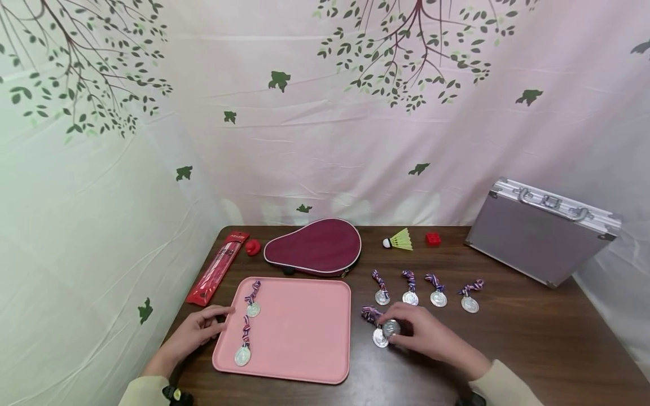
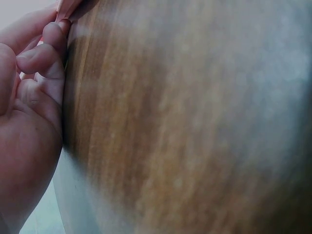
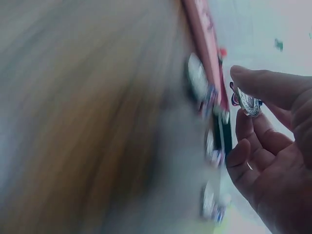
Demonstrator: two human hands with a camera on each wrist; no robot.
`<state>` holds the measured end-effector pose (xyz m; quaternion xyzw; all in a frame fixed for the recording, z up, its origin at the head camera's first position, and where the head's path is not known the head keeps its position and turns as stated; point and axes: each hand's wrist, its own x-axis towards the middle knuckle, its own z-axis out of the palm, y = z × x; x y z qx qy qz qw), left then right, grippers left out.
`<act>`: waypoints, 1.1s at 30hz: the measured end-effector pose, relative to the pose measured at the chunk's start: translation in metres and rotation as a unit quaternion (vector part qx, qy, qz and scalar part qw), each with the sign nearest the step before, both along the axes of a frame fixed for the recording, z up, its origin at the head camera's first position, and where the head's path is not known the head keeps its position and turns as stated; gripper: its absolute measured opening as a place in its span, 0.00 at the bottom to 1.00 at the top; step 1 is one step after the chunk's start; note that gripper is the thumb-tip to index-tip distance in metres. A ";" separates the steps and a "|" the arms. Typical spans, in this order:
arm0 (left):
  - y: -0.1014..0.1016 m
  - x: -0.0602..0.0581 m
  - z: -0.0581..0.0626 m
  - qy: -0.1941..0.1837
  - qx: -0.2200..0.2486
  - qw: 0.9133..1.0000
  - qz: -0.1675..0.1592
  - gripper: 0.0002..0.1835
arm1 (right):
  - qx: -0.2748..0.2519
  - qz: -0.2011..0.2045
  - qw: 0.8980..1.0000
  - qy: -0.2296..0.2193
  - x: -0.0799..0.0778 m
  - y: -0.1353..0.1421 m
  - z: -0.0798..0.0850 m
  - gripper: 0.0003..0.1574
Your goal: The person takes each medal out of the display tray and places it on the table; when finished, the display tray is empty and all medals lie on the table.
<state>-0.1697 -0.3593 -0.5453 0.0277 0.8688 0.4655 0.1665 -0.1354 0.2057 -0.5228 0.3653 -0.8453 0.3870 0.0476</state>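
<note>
My right hand [image 1: 418, 332] pinches a round silver medal [image 1: 391, 328] between thumb and fingers, just above the table; the right wrist view also shows this medal [image 3: 249, 103] between the fingertips. Below and beside it lies another silver medal [image 1: 380, 338] with a bundled striped ribbon [image 1: 371, 314]. At the left rim of the pink tray [image 1: 297, 327], my left hand [image 1: 195, 332] holds the edge with its fingertips, other fingers curled in the left wrist view. Two medals with ribbons lie along the tray's left side, an upper medal [image 1: 253, 309] and a lower medal [image 1: 242, 356].
Several medals [image 1: 438, 299] lie in a row right of the tray. Behind stand a maroon paddle case [image 1: 315, 248], a yellow shuttlecock [image 1: 400, 241], a red block [image 1: 433, 239] and a red rubber duck [image 1: 253, 247]. A red packet [image 1: 218, 269] lies left; a silver case [image 1: 540, 234] stands right.
</note>
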 end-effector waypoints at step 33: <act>0.000 0.000 -0.001 0.004 -0.002 1.000 0.003 0.21 | 0.091 -0.084 0.985 0.123 0.008 -0.020 0.010 0.15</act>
